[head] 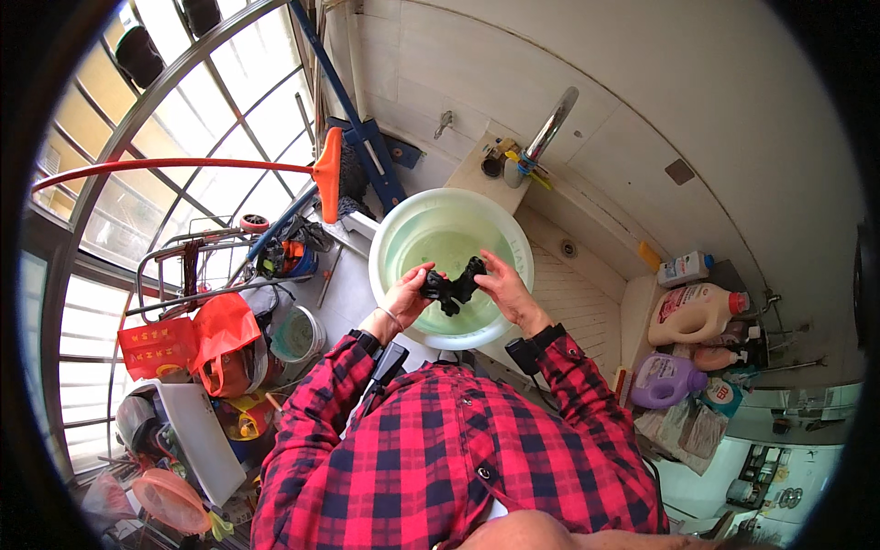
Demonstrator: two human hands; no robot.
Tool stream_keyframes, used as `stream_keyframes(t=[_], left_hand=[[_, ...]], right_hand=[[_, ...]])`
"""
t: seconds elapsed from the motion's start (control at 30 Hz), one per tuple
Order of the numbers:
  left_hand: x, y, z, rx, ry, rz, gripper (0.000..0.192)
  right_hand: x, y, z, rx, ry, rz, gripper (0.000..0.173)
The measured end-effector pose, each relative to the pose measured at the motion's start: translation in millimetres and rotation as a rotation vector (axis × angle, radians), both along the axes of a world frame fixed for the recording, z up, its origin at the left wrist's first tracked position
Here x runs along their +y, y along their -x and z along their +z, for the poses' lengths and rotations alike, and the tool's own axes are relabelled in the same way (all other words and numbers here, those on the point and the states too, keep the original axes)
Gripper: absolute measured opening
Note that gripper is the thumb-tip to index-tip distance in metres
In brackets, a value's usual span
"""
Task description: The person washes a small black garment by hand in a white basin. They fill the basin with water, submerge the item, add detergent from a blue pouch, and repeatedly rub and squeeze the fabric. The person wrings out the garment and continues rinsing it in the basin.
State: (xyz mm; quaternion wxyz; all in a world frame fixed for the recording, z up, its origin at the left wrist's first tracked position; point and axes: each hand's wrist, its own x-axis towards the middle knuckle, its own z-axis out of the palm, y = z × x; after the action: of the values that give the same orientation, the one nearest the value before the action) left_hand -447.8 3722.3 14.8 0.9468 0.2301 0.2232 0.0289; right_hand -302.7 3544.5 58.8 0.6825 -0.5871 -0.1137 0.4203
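A bunched piece of black wet-looking cloth (452,290) is stretched between my two hands above a round, pale plastic basin (389,218). Its exact kind cannot be told. My left hand (405,297) pinches one end, while my right hand (507,289) grips the other end with the fingers curled. Greenish, clear-looking water (440,242) fills the lower part of the basin. The basin stands at the left end of a ribbed stone laundry sink (574,295).
A chrome faucet (553,127) rises behind the sink. Detergent bottles (691,313) line the right side. At left are an orange squeegee head (328,175), a small bucket (299,335), a folding cart (185,254) and red bags (223,330).
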Motion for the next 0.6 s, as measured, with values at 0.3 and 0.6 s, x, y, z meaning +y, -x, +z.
stream_keyframes(t=[0.3, 0.6], left_hand=[[0, 2, 5, 0.156, -0.291, -0.053, 0.024], [2, -14, 46, -0.041, -0.841, -0.077, 0.015]], right_hand=[[-9, 3, 6, -0.098, -0.019, 0.076, 0.022], [-10, -2, 13, -0.544, 0.082, 0.082, 0.014]])
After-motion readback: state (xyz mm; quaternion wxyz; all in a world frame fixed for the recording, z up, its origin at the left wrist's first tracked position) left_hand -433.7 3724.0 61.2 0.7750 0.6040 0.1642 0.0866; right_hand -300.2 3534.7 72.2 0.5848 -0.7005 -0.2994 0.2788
